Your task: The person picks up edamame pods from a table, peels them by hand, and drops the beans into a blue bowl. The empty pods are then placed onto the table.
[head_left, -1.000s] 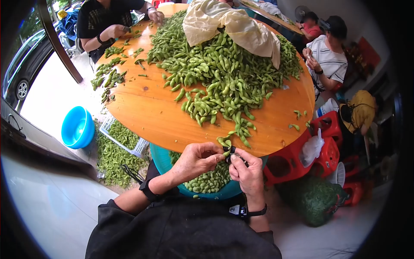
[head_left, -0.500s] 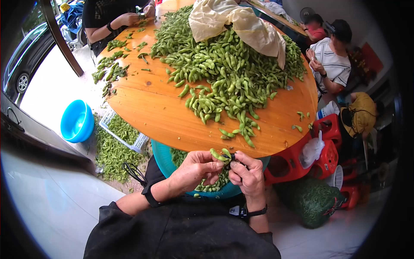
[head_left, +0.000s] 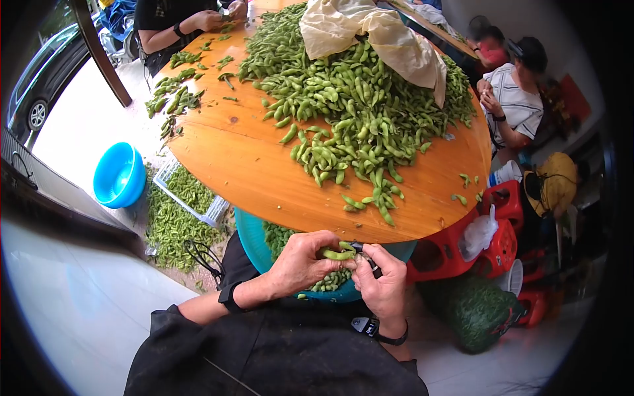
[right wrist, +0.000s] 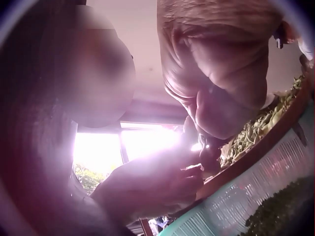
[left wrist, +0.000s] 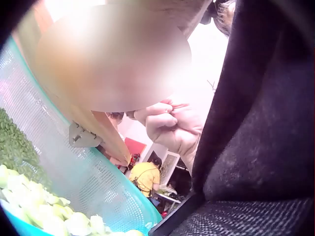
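My left hand (head_left: 300,261) pinches green edamame pods (head_left: 338,255) between thumb and fingers, just off the table's front edge. Close against it, my right hand (head_left: 384,280) grips a small black tool (head_left: 357,247) whose tip meets the pods; most of the tool is hidden by the fingers. Both hands are over a teal basket (head_left: 249,241) holding shelled green beans (head_left: 330,282). In the right wrist view the right hand (right wrist: 216,69) curls in from above, with the left hand (right wrist: 152,187) below it. A heap of edamame pods (head_left: 356,105) covers much of the round wooden table (head_left: 244,158).
Cream cloth (head_left: 370,33) lies on the heap. To the left stand a blue basin (head_left: 119,175) and a white crate (head_left: 214,212) among pods on the floor. Red stools (head_left: 498,247) and a green net sack (head_left: 472,317) are at right. Other people sit around.
The left hand has turned the pods from upright to lying flatter, beside the right hand's tool. Earlier, both hands were slightly higher, over the table's edge.
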Available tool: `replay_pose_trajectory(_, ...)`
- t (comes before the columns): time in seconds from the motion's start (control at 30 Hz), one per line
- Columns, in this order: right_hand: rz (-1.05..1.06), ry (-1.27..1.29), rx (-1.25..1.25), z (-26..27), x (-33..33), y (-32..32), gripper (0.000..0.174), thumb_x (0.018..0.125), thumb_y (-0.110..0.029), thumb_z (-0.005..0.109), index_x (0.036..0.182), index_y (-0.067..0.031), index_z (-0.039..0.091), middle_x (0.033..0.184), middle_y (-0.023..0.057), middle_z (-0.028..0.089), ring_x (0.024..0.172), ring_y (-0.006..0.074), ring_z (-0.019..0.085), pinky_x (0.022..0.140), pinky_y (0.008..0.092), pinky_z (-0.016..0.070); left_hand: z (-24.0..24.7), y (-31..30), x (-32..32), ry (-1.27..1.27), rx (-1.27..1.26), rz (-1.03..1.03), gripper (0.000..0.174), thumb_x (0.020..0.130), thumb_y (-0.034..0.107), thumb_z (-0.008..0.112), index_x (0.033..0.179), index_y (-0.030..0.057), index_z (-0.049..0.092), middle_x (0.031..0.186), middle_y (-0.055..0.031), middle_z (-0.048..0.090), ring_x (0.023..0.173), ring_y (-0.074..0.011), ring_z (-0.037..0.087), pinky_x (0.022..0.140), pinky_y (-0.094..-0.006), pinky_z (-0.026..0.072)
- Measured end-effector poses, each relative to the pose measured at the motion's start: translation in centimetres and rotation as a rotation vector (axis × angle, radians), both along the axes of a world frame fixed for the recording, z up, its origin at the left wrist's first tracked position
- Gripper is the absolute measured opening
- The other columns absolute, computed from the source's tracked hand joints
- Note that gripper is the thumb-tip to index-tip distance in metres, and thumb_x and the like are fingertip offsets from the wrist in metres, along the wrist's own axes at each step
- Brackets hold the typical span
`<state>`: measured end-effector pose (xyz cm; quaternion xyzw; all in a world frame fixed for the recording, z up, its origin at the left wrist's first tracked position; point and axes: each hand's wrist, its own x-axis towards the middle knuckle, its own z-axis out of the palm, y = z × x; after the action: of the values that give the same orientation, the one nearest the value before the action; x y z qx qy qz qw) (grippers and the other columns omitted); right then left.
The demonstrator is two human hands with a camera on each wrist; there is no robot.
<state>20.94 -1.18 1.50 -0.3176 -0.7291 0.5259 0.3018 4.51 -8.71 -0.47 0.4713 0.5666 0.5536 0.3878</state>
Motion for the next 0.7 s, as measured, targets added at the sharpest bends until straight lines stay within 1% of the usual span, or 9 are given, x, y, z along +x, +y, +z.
replay_pose_trajectory(0.03, -0.014, -0.054, 0.065, 0.3, -0.1, 0.0, 0.016, 0.086, 0.003, 0.063, 0.1, 0.01, 0.062, 0.079, 0.0131, 0.061, 0.062, 0.0189, 0.064, 0.055, 0.0284, 0.0481, -0.1, -0.1, -0.3, 0.114, -0.042, -0.032, 0.014, 0.09, 0.005, 0.07, 0.101, -0.0025, 0.065, 0.073, -0.0024, 0.06, 0.063, -0.0042, 0.056, 0.052, -0.025, 0.0466)
replay_pose_trajectory(0.07, -0.012, -0.057, 0.062, 0.3, -0.1, -0.1, 0.016, 0.086, 0.003, 0.063, 0.1, 0.01, 0.062, 0.079, 0.0131, 0.061, 0.062, 0.0189, 0.064, 0.055, 0.0284, 0.0481, -0.4, 0.0, -0.2, 0.112, -0.045, -0.029, 0.014, 0.09, 0.005, 0.07, 0.101, -0.0025, 0.065, 0.073, -0.0024, 0.06, 0.063, -0.0042, 0.056, 0.052, -0.025, 0.0466)
replay_pose_trajectory(0.13, -0.02, -0.123, 0.249, 0.2, 0.0, -0.1, 0.017, 0.084, 0.004, 0.063, 0.101, 0.0078, 0.063, 0.081, 0.016, 0.061, 0.066, 0.0266, 0.064, 0.056, 0.0313, 0.0486, -1.2, 0.3, 0.1, 0.078, 0.028, -0.034, 0.021, 0.086, 0.006, 0.071, 0.103, -0.0042, 0.064, 0.076, -0.0125, 0.062, 0.063, -0.0173, 0.062, 0.056, -0.031, 0.05)
replay_pose_trajectory(0.17, -0.019, -0.125, 0.249, 0.3, -0.2, -0.2, 0.017, 0.084, 0.004, 0.063, 0.101, 0.0078, 0.063, 0.081, 0.016, 0.061, 0.066, 0.0266, 0.064, 0.056, 0.0313, 0.0486, -1.2, 0.3, 0.1, 0.076, 0.028, -0.033, 0.021, 0.086, 0.006, 0.071, 0.103, -0.0042, 0.064, 0.076, -0.0125, 0.062, 0.063, -0.0173, 0.062, 0.056, -0.031, 0.05)
replay_pose_trajectory(0.23, -0.063, -0.126, 0.574, 0.4, -0.8, -0.7, 0.016, 0.084, 0.006, 0.062, 0.101, 0.0064, 0.062, 0.081, 0.014, 0.059, 0.064, 0.0253, 0.061, 0.056, 0.0326, 0.0465, -0.8, 0.2, 0.1, -0.067, 0.029, -0.108, 0.027, 0.088, 0.005, 0.068, 0.113, -0.003, 0.061, 0.088, -0.0168, 0.061, 0.063, -0.0206, 0.062, 0.057, -0.0338, 0.0507)
replay_pose_trajectory(0.37, -0.137, -0.164, 0.609, 0.4, -1.5, -1.7, 0.016, 0.082, 0.006, 0.062, 0.099, 0.0042, 0.061, 0.081, 0.0159, 0.056, 0.068, 0.0329, 0.06, 0.06, 0.038, 0.0485, -0.5, 0.0, 0.1, -0.098, 0.051, -0.158, 0.034, 0.087, 0.002, 0.064, 0.12, -0.004, 0.056, 0.099, -0.0209, 0.058, 0.072, -0.0294, 0.063, 0.063, -0.0388, 0.0518)
replay_pose_trajectory(0.43, -0.146, -0.175, 0.639, 0.2, -1.6, -2.0, 0.017, 0.082, 0.006, 0.062, 0.099, 0.0039, 0.061, 0.081, 0.0161, 0.056, 0.068, 0.0337, 0.06, 0.06, 0.039, 0.0485, -1.7, 0.1, 0.7, 0.315, 0.277, -0.007, 0.039, 0.088, -0.001, 0.062, 0.125, -0.0046, 0.053, 0.103, -0.0198, 0.06, 0.085, -0.0317, 0.064, 0.071, -0.036, 0.0531)
replay_pose_trajectory(0.53, -0.16, -0.189, 0.721, -0.4, -1.5, -2.4, 0.017, 0.082, 0.006, 0.062, 0.099, 0.0034, 0.06, 0.082, 0.0164, 0.055, 0.068, 0.0353, 0.059, 0.059, 0.0408, 0.0485, -1.5, -0.2, 1.2, 0.304, 0.247, 0.02, 0.04, 0.084, 0.0, 0.061, 0.123, -0.0055, 0.053, 0.102, -0.0227, 0.059, 0.089, -0.0396, 0.06, 0.074, -0.0392, 0.0515)
replay_pose_trajectory(0.7, -0.157, -0.185, 0.817, -0.8, -1.7, -2.3, 0.017, 0.082, 0.007, 0.063, 0.099, 0.0035, 0.06, 0.081, 0.0168, 0.054, 0.068, 0.0355, 0.059, 0.059, 0.0412, 0.0485, -0.8, 0.3, 0.3, 0.07, 0.119, -0.081, 0.032, 0.085, 0.003, 0.052, 0.116, -0.0044, 0.054, 0.087, -0.017, 0.059, 0.077, -0.0282, 0.059, 0.067, -0.0375, 0.0489)
